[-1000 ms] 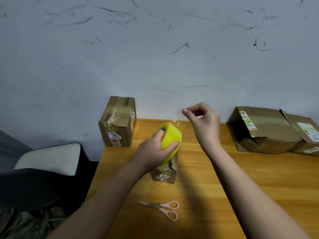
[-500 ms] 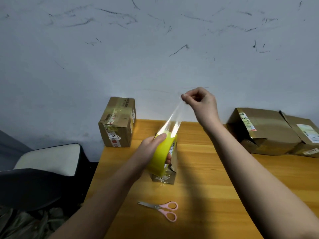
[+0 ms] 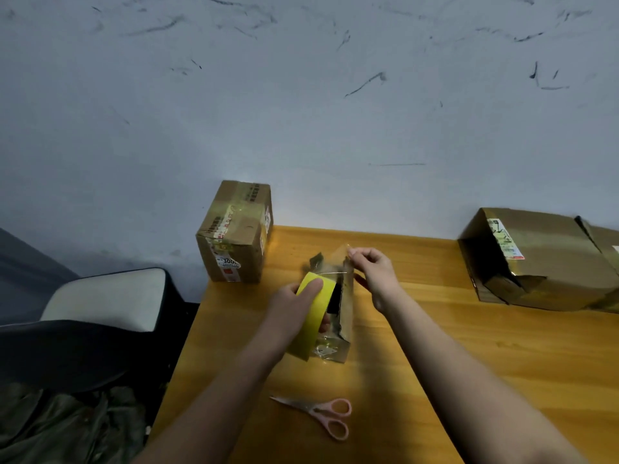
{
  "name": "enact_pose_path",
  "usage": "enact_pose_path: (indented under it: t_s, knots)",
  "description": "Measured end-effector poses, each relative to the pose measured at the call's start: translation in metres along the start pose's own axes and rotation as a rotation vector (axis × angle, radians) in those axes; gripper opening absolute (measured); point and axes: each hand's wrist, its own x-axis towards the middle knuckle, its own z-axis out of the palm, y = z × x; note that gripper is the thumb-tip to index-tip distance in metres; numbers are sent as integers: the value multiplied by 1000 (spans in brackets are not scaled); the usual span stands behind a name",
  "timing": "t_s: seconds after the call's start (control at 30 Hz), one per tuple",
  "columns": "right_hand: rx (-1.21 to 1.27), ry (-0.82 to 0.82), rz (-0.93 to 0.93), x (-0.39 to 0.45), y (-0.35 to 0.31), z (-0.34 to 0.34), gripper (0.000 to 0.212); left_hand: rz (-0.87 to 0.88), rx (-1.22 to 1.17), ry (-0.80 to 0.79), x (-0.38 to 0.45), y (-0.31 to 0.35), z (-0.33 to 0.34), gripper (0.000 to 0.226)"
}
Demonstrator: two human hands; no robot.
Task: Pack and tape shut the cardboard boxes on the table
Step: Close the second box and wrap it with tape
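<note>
On the wooden bench point(image 3: 469, 346) a small cardboard box point(image 3: 343, 316) stands near the middle, its top flaps open and its near end crinkled with clear tape; the left hand point(image 3: 294, 308) grips a yellow tape roll point(image 3: 313, 316) held against the left side of that box, thumb lying over the roll's outer face and the other fingers curled round its far side, partly hidden; the right hand point(image 3: 373, 272) is just beyond and right of the roll, above the box's far end, its thumb and forefinger pressed together on the free end of a clear tape strip point(image 3: 335, 267) that stretches from the roll to the pinch; the remaining fingers of that hand are loosely curled; whether the strip already touches the cardboard cannot be told; a pair of pink-handled scissors point(image 3: 318, 415) lies flat on the bench nearer the person, blades closed and pointing left, apart from both forearms; a sealed brown box point(image 3: 234, 236) with labels and tape bands stands upright at the far left corner of the bench, against the scuffed grey wall point(image 3: 301, 95); at the far right lies a larger box point(image 3: 536, 259) tipped on its side, its open end with loose flaps facing left, with another box point(image 3: 603, 242) just beside it at the frame's edge, mostly cut off; left of the bench a chair point(image 3: 107, 299) with a pale seat and dark frame stands near the wall, with dark cloth point(image 3: 67, 426) heaped below it.
</note>
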Motion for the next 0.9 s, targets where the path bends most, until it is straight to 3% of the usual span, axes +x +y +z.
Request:
enact_pose_path:
  t_s: [0.3, 0.8, 0.9]
  knots:
    - [185, -59, 222, 29, 33, -5, 18, -176, -105, -45, 23, -7, 10, 32]
    - [249, -57, 241, 44, 42, -9, 14, -268, -65, -133, 38, -5, 28, 30]
    - [130, -56, 192, 48, 39, -13, 13, -268, -32, -144, 40, -5, 31, 31]
